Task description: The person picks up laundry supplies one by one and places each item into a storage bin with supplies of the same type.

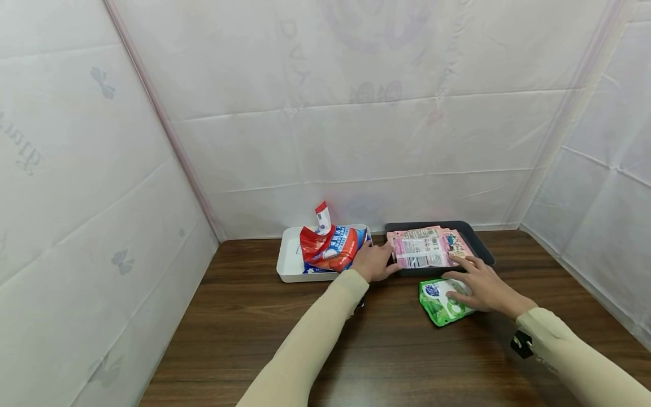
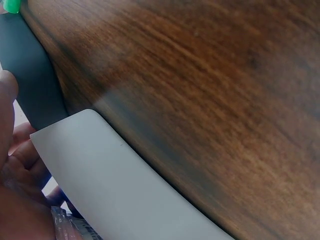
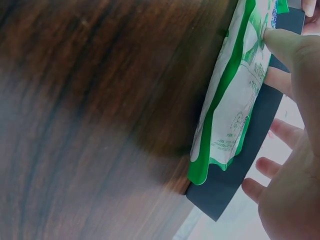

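In the head view my left hand (image 1: 373, 262) lies between a white tray (image 1: 289, 257) and a dark tray (image 1: 480, 251), its fingers over their neighbouring edges. The left wrist view shows its thumb by the dark tray (image 2: 35, 70), with other fingers partly hidden behind the white tray's wall (image 2: 115, 170). My right hand (image 1: 485, 288) is spread over a green and white pouch (image 1: 438, 305) lying on the table. In the right wrist view the thumb (image 3: 285, 45) touches the face of the pouch (image 3: 232, 110), while the other fingers extend past it, apart.
A red and blue bag (image 1: 333, 249) lies in the white tray, over a dark blue package (image 1: 312, 268). Several pink packets (image 1: 422, 249) lie in the dark tray. Both trays stand at the back of the brown wooden table (image 1: 244, 328), against a white sheet wall (image 1: 356, 147).
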Motion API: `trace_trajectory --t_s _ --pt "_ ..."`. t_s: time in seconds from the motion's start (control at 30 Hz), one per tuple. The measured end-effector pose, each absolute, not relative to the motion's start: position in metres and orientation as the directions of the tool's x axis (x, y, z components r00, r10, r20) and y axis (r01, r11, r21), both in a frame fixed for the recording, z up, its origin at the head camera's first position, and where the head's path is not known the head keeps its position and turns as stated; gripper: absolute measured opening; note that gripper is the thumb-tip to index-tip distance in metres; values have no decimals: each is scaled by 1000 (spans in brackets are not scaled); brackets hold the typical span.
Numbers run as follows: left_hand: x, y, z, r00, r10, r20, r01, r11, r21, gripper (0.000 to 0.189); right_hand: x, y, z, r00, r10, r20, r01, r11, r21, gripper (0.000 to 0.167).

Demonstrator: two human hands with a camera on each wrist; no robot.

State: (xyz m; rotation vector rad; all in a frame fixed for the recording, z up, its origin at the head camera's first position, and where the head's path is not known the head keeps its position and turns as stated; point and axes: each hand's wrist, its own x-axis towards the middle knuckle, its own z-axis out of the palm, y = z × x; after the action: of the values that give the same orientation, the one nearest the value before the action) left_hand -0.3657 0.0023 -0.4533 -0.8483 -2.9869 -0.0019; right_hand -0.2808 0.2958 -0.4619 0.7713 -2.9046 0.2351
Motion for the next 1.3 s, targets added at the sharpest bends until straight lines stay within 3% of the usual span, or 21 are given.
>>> trace_trajectory --t_s 0.3,0.67,1.03,1.3 --pt "-366 3 -455 -850 526 35 526 851 -10 63 -276 298 -465 -870 -464 165 -484 869 -107 48" --pt "-367 1 -457 -852 522 31 522 853 1 64 -262 300 -463 -886 -446 127 -458 885 -82 74" --pt "-366 1 -455 -853 521 31 521 853 -9 62 -254 307 -463 -842 -514 165 -529 846 -66 89" --pt "-366 2 -455 -852 522 30 522 853 -15 63 -251 310 -462 -844 -519 135 -533 839 -112 98"
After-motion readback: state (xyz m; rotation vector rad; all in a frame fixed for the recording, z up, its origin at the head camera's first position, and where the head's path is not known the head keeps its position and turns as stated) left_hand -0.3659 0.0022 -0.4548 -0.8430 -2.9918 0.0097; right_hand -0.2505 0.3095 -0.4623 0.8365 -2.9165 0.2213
